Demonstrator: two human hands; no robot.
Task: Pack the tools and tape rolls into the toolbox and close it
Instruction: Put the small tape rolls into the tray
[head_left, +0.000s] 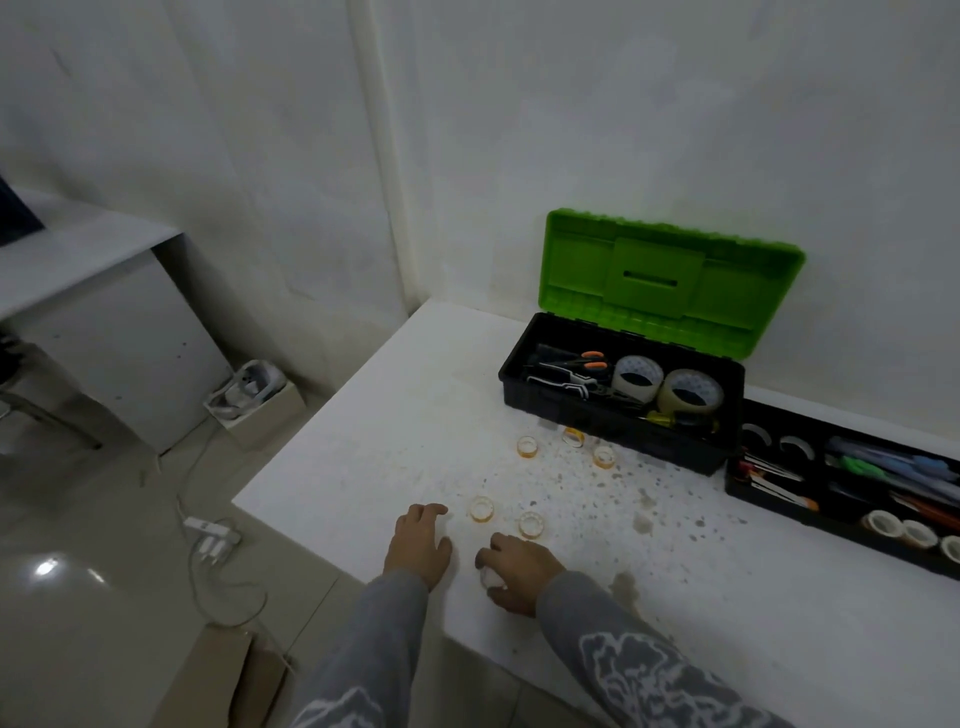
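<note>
Head view: left hand (418, 540) rests on the table (363, 441), fingers loosely spread, while right hand (519, 571) curls round a white roll (491, 577) near the front edge, toolbox (597, 413) open far right.

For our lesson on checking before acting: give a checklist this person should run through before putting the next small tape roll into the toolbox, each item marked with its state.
1. Toolbox lid raised: ok.
2. Free room in the toolbox beside the large tape rolls: cannot tell.
3. Right hand holds something: ok, a white object.
4. Left hand free, resting on the table: ok.
5. Small tape rolls all packed: not ok, five lie on the table.
</note>
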